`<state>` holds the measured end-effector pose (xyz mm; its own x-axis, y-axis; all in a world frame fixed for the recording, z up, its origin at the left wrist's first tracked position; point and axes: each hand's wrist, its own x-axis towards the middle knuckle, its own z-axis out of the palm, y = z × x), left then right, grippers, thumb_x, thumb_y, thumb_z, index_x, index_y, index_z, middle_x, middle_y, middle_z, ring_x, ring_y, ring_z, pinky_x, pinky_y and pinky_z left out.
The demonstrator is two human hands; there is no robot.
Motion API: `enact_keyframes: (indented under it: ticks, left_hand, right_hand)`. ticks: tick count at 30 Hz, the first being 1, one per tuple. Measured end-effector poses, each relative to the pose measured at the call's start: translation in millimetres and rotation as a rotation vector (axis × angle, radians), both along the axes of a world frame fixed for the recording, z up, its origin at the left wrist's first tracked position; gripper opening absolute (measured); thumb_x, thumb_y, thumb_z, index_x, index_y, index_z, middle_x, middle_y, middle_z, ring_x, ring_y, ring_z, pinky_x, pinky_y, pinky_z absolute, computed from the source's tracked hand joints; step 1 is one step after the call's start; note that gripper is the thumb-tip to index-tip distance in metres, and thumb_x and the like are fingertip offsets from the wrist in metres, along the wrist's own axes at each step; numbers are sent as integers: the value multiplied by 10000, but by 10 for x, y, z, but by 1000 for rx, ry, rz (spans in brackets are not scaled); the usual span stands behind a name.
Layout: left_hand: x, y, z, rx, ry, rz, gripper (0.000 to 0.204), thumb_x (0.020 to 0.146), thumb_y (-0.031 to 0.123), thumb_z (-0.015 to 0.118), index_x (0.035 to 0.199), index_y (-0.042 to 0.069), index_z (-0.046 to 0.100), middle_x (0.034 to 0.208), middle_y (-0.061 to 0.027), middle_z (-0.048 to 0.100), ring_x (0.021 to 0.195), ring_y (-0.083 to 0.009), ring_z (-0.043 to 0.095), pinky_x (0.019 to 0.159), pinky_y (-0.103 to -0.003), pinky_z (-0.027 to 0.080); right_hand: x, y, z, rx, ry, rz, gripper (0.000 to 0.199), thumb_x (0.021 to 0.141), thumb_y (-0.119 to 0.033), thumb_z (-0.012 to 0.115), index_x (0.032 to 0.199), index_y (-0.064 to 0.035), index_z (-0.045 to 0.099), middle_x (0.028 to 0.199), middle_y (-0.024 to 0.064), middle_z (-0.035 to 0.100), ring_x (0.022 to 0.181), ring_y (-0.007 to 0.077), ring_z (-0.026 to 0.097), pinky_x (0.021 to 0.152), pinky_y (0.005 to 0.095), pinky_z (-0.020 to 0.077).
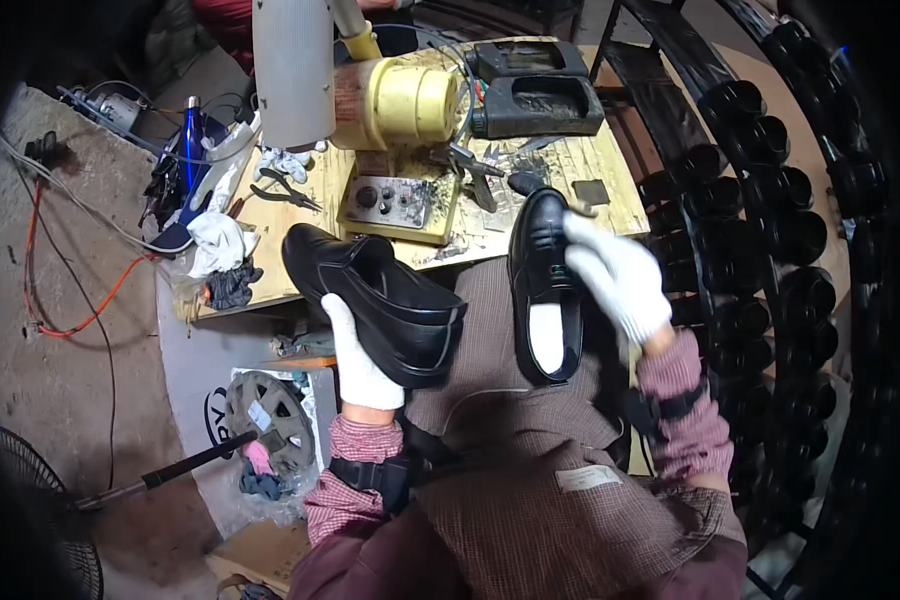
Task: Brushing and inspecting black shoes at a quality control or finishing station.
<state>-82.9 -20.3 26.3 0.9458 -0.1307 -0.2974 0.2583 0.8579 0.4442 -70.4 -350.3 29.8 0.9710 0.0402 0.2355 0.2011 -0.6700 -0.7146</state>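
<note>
My left hand (362, 365), in a white glove, grips a black leather shoe (370, 290) around its side and sole edge. That shoe is tilted, its heel toward my lap and its toe over the table's front edge. To its right, a second black shoe (545, 240) with a white insole rests on my lap, toe pointing away from me. At the right side of its upper is my right hand (615, 275), also white-gloved and slightly blurred. A small brownish piece shows by its fingertips. Whether the fingers hold that piece or only touch the shoe is unclear.
On the worn yellow table (610, 175) are a yellow machine (410, 105), a control box (395, 205), pliers (288, 190) and a black cut-open container (540, 105). Racks of black shoes (780, 230) line the right. A fan (40, 500) stands at lower left.
</note>
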Motion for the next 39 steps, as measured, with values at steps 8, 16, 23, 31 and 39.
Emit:
enact_keyframes:
  ticks: [8,16,23,31,39]
  left_hand:
    - [-112,-200,-24,-121,29,2,688,1009,599,555,1525,152,477,1505,-94,550,1348,-294,548,1173,-464,437]
    - [17,-288,-122,17,141,43,699,1015,574,573,1530,115,461,1512,-96,537,1357,-305,531,1193,-484,402]
    - [82,-202,-250,115,68,161,609,1065,517,508,1526,120,466,1520,-100,534,1361,-289,538,1177,-484,427]
    - [-19,-356,-25,229,22,262,560,1076,243,586,1555,136,316,1395,-91,555,1253,-206,586,1068,-369,513]
    - [37,-397,-28,372,-3,238,540,1096,244,540,1585,152,328,1458,-65,523,1314,-221,554,1086,-407,508]
  right_hand:
    - [848,-187,-398,-659,52,-106,487,910,-72,610,1392,-133,637,1313,151,689,1188,356,646,1047,427,492]
    - [984,-368,-675,-853,-43,23,547,882,-42,591,1425,-105,563,958,167,699,921,346,676,832,469,519]
    - [-142,338,546,-153,-161,205,481,913,-266,749,1352,-85,674,739,105,648,627,255,645,589,368,525]
    - [-524,877,556,-497,-117,331,472,944,-367,715,1235,3,678,643,40,626,532,179,629,519,319,473]
    - [-265,878,567,-481,-118,378,388,935,-377,719,1154,-56,723,714,69,678,597,217,672,560,339,513]
